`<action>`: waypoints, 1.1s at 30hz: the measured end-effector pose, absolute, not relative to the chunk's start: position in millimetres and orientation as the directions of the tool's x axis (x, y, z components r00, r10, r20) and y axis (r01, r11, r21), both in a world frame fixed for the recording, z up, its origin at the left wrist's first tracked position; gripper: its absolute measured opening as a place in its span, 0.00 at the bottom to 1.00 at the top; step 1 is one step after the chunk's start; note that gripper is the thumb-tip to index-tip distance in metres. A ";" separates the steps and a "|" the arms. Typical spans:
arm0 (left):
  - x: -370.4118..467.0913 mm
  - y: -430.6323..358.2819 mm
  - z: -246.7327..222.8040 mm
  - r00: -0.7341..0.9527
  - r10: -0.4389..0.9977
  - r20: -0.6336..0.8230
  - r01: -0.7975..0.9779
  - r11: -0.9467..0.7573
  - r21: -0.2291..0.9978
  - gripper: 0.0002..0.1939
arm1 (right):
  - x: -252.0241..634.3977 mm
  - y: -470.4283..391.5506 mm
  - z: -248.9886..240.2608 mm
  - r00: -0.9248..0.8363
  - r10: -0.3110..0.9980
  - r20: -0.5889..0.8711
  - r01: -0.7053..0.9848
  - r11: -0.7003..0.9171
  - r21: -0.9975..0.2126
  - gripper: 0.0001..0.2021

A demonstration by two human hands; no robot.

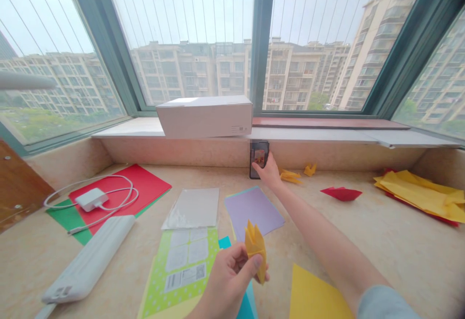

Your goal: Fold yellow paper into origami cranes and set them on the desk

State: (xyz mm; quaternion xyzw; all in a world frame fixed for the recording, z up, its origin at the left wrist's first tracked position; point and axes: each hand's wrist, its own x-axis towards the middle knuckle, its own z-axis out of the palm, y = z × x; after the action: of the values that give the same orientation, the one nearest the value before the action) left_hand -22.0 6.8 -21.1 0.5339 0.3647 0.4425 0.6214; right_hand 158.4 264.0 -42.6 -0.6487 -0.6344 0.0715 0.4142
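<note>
1. Left hand (232, 270): pinches lightly; gentle thumb pressure should spare creases.
2. Right hand (269, 171): grips the upright phone (259, 154); steady support should prevent tipping.
3. Folded yellow paper (255, 244): sits between left thumb and fingers, points upward.

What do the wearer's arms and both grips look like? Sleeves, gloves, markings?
Left grip and right grip: bare, no gloves; no rings or watch visible. Right forearm bare, below a pale grey-blue sleeve. Left sleeve not in view.

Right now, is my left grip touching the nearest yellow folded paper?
Touching. The head view shows your left grip holding the yellow folded paper, its thumb against the near side.
</note>
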 end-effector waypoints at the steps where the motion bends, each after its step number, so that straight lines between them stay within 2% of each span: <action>1: -21.9 7.1 -20.7 0.344 0.939 0.018 -0.161 0.040 0.986 0.16 | 155.7 265.1 -41.9 0.213 0.878 0.429 0.754 0.131 -0.644 0.42; 6: -21.2 8.2 -21.6 0.352 0.936 0.023 -0.172 0.041 0.984 0.17 | 145.0 260.5 -40.5 0.322 0.859 0.398 0.715 0.055 -0.697 0.44; 11: -21.9 8.5 -26.3 0.356 0.934 0.025 -0.173 0.039 0.984 0.17 | 130.8 250.2 -41.9 0.409 0.831 0.377 0.702 -0.022 -0.712 0.54; 14: -22.2 8.9 -26.8 0.349 0.937 0.029 -0.167 0.032 0.985 0.17 | 120.0 249.7 -41.8 0.437 0.821 0.368 0.701 -0.055 -0.711 0.57; 25: -23.8 11.9 -18.8 0.310 0.948 0.072 -0.170 -0.019 0.985 0.17 | 103.3 244.9 -25.1 0.503 0.786 0.359 0.693 -0.117 -0.712 0.49; 29: -26.0 14.6 -14.6 0.303 0.948 0.095 -0.157 -0.048 0.986 0.18 | 131.5 213.6 -4.5 0.435 0.797 0.419 0.744 -0.056 -0.666 0.47; 33: -25.3 15.8 -16.5 0.340 0.934 0.112 -0.115 -0.077 0.990 0.17 | 196.2 135.7 -0.3 0.328 0.825 0.460 0.815 -0.001 -0.579 0.45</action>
State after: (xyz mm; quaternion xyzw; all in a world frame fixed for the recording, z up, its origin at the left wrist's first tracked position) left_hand -25.3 15.8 -16.5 0.5779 0.3541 0.4524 0.5796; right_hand 196.2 135.7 -0.3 -0.7075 -0.5797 0.0060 0.4042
